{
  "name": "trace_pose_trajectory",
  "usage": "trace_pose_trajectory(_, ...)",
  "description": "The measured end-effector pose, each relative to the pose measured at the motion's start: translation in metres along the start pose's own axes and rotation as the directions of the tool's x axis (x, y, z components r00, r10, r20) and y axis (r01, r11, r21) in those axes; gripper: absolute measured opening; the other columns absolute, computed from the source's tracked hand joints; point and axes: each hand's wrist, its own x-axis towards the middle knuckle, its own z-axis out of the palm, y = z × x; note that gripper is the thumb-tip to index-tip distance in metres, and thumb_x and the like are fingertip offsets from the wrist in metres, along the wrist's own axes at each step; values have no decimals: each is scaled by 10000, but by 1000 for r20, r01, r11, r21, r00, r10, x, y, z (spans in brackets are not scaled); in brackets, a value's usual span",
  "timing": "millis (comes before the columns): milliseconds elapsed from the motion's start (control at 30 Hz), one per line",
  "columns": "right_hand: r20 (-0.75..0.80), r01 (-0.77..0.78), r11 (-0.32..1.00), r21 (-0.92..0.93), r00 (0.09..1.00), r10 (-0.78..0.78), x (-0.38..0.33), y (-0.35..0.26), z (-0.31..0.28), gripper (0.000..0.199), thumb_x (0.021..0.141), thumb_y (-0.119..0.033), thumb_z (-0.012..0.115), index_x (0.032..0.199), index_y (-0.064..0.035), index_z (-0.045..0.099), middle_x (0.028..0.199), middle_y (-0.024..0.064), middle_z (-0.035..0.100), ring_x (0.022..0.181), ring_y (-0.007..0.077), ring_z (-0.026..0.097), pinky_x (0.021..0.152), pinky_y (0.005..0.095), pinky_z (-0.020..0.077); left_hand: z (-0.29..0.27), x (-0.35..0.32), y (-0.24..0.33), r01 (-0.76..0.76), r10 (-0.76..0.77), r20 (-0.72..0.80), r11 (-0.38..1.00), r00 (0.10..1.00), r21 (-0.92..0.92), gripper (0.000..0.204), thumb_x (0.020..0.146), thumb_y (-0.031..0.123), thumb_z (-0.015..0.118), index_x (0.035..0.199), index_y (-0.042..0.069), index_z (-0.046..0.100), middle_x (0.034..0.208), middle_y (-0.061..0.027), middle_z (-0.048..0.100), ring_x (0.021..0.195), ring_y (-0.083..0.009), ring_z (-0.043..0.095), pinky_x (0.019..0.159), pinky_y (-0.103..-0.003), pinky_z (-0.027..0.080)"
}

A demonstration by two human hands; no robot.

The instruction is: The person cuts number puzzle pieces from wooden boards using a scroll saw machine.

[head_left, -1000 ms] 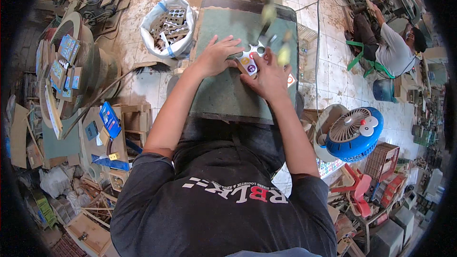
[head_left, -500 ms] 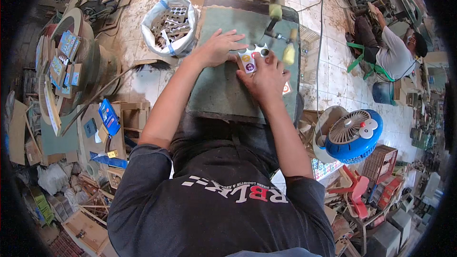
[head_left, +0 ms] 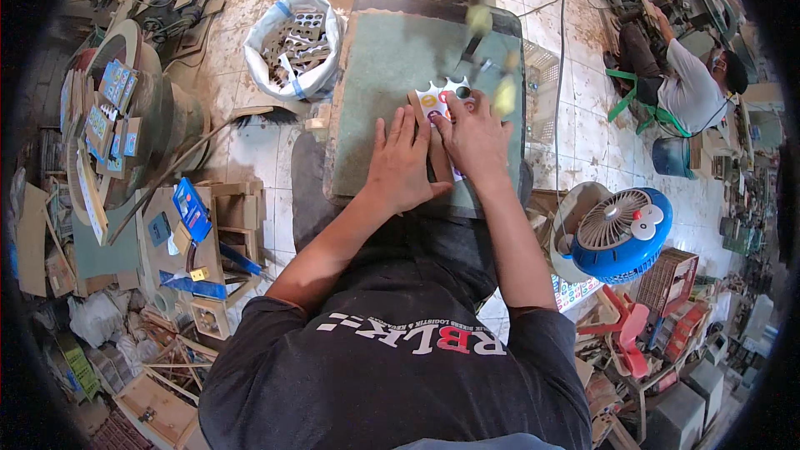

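Note:
A thin wooden board piece point(head_left: 439, 100) with a scalloped edge and coloured print lies on the green-grey machine table point(head_left: 379, 75). My left hand point(head_left: 402, 165) presses flat on its near part, fingers together. My right hand point(head_left: 475, 140) holds the piece from the right, fingertips close to the cut edge. Just beyond the piece the saw arm point(head_left: 475, 37) comes down to the table, blurred. Part of the piece is hidden under both hands.
A white sack of cut wooden pieces point(head_left: 293, 40) stands left of the table. Stacks of printed boards point(head_left: 104, 129) fill the left floor. A blue fan point(head_left: 621, 233) sits at my right. Another person point(head_left: 692, 87) sits at the far right.
Both hands and the piece have slid toward me on the table. The left hand has come in closer beside the right.

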Motion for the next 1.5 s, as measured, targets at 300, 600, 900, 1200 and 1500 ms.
trace_pose_trajectory(300,-10,31,999,15,999,-31,5,4,-8,465,1005,-508,659,1397,-260,697,1365,176,658,1079,394,744,906,552,560,-17,13,-37,-136,137,91,991,986,-17,1223,695,555,912,1617,-43,374,1700,-324,309,1626,-429,257,1320,-620,165)
trace_pose_trajectory(600,19,23,993,118,999,-26,1,6,-6,472,1022,-480,648,1416,-223,687,1323,236,685,1137,445,710,937,549,579,-25,24,-73,-301,305,97,952,948,-45,1207,673,541,928,1617,-1,407,1713,-283,318,1628,-408,265,1316,-625,205)
trace_pose_trajectory(900,21,-22,987,161,1000,19,4,7,0,467,1004,-464,689,1400,-216,697,1131,199,755,1087,414,687,924,531,583,-47,41,-87,-347,348,212,937,913,-47,1260,669,540,941,1678,70,350,1747,-209,314,1636,-348,271,1341,-595,152)
trace_pose_trajectory(1200,-153,369,893,258,928,-340,19,57,25,526,992,-456,703,1393,-115,711,1562,206,542,1281,383,660,1025,483,566,-44,13,-76,-283,272,180,958,945,37,1072,716,498,936,1615,133,480,1721,-130,404,1613,-313,337,1332,-615,175)
trace_pose_trajectory(1500,-272,341,890,301,926,-263,13,44,39,517,952,-394,747,1358,-74,729,1467,243,644,1264,419,653,1070,498,523,-57,27,-91,-274,283,231,959,931,-70,1015,732,412,948,1608,160,502,1727,-68,410,1605,-290,356,1322,-648,177)
